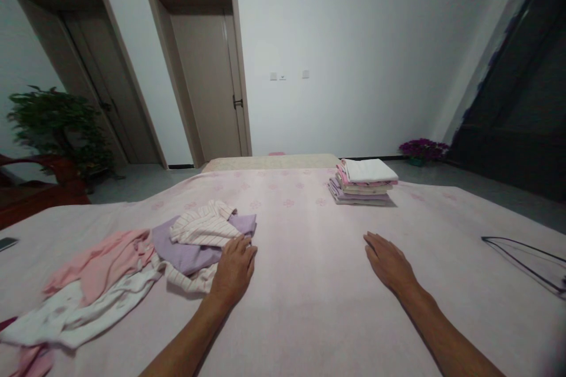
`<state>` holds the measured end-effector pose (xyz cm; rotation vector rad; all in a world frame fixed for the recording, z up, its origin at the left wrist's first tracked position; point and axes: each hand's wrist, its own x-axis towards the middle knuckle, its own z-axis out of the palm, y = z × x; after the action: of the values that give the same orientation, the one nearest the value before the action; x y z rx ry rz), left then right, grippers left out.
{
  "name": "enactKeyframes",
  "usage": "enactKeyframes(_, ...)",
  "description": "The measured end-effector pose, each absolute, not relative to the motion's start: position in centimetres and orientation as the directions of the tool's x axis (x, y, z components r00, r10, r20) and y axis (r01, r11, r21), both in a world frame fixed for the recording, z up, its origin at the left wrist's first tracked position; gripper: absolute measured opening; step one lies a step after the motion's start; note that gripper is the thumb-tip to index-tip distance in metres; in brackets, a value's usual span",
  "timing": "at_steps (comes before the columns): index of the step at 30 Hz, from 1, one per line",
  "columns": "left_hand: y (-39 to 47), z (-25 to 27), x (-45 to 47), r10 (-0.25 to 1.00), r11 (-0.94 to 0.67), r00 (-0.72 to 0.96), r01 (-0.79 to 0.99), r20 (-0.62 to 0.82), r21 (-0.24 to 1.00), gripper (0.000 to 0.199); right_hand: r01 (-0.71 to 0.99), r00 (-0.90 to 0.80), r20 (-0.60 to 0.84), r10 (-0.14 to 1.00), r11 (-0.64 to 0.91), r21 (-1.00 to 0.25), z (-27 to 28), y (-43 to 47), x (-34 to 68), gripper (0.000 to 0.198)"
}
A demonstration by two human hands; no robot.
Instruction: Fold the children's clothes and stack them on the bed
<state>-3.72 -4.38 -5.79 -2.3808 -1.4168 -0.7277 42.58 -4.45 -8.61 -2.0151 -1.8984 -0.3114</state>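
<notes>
My left hand (234, 268) rests at the right edge of a loose heap of clothes, its fingers stretched forward and touching the cloth. Beneath and beside the fingers are a cream striped garment (203, 224) and a purple garment (183, 252). Further left, a pink garment (106, 262) overlaps a white patterned garment (95, 312). My right hand (389, 262) lies palm down on the pale pink sheet (305, 288), fingers extended and holding nothing. Beyond it stands a neat stack of folded clothes (365, 185) with a white one on top.
A black cord-like loop (522, 256) lies at the right, and a phone (7, 243) sits at the far left edge. Past the sheet are a wooden chair (53, 182), a green plant (57, 123), a closed door (206, 82) and purple flowers (423, 149).
</notes>
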Motion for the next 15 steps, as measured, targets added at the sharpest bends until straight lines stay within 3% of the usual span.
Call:
enactKeyframes(9, -4.48, -5.62, -3.73, 0.756, -0.465, 0.391, 0.885, 0.525, 0.01, 0.032, 0.985, 0.104, 0.403, 0.909, -0.04, -0.166, -8.84, -4.31, 42.74, 0.046)
enactKeyframes(15, -4.61, -5.49, -3.68, 0.765, -0.465, 0.377, 0.884, 0.522, 0.043, 0.033, 0.989, 0.092, 0.403, 0.911, -0.036, -0.143, -8.67, -4.39, 42.66, 0.047)
